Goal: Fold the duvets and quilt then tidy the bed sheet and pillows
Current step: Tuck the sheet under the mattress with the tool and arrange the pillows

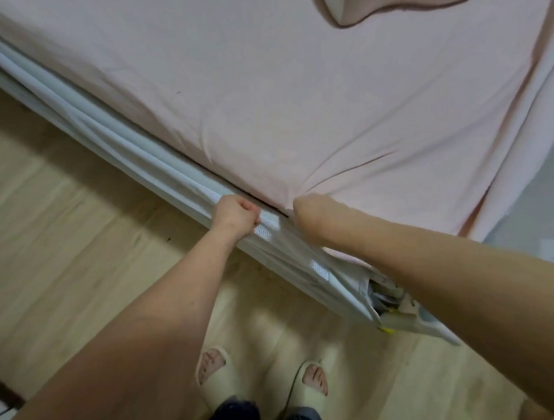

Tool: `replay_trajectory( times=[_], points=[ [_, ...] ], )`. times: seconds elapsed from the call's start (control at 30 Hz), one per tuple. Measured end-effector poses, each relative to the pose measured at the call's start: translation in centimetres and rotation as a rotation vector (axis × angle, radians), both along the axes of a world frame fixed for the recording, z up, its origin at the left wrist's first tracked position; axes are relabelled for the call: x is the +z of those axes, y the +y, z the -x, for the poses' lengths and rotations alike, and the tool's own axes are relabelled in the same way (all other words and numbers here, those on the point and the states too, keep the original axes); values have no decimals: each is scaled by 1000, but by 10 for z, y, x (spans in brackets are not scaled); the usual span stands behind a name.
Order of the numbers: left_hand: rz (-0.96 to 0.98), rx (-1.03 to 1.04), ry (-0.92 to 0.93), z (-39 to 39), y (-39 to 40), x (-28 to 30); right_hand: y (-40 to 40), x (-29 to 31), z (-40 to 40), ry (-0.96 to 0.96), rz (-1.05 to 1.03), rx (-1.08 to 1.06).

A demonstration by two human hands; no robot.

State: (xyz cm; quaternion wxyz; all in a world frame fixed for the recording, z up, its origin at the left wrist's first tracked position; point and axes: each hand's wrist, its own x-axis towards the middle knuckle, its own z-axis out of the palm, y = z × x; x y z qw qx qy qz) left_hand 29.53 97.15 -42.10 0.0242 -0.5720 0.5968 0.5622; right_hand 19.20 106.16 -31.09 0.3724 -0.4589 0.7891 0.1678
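Observation:
A pale pink bed sheet covers the mattress and wrinkles toward its near edge. My left hand grips the white mesh rail that runs along the bed's side. My right hand is pushed down into the gap between mattress and rail, where the sheet's edge bunches. Its fingers are hidden in the gap. At the top lies a pink fabric piece with a brown border.
Light wooden floor lies in front of the bed. My feet in cream slippers stand close to the rail. The rail's end with a white bracket sticks out at the right. A thin cable runs by my right foot.

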Motion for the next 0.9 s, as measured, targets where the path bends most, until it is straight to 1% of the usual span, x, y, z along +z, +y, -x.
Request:
replay_trajectory(
  times=[0.03, 0.07, 0.13, 0.23, 0.3, 0.37, 0.43, 0.5, 0.53, 0.6, 0.67, 0.73, 0.77, 0.83, 0.87, 0.9],
  points=[
    [45, -18, -10, -3, 2, 1, 12, 1, 4, 18, 38, 8],
    [101, -52, -50, -5, 1, 5, 18, 5, 7, 50, 32, 19],
    [188, -168, -104, -10, 6, 19, 22, -1, 1, 102, 69, 6],
    [253, -340, -141, -7, 13, 39, 27, -2, -8, 96, 66, -59],
    [283, -446, -164, -2, 17, 51, 35, 18, 0, 54, 105, -97],
    [315, -488, -195, 2, 22, 57, 53, 48, 8, 33, 144, -124],
    [351, -474, -148, 8, 40, 66, 84, 79, 17, 66, 219, -193],
    [453, -486, -27, 16, 59, 76, 108, 99, 23, 154, 335, -310],
    [532, -548, 42, 24, 71, 81, 121, 103, 28, 247, 412, -340],
    [662, -764, 129, 37, 95, 85, 138, 99, 39, 360, 506, -366],
    [779, -1008, 65, 47, 120, 82, 147, 85, 50, 373, 474, -343],
    [928, -1173, -39, 53, 141, 74, 157, 66, 60, 286, 407, -308],
    [988, -1192, -53, 56, 149, 71, 162, 58, 65, 227, 367, -298],
    [1100, -1116, 40, 63, 155, 67, 172, 49, 74, 149, 231, -248],
    [1105, -1038, 114, 71, 161, 65, 182, 43, 82, 151, 180, -212],
    [1061, -943, 164, 75, 162, 68, 185, 41, 87, 160, 167, -192]
  ],
)
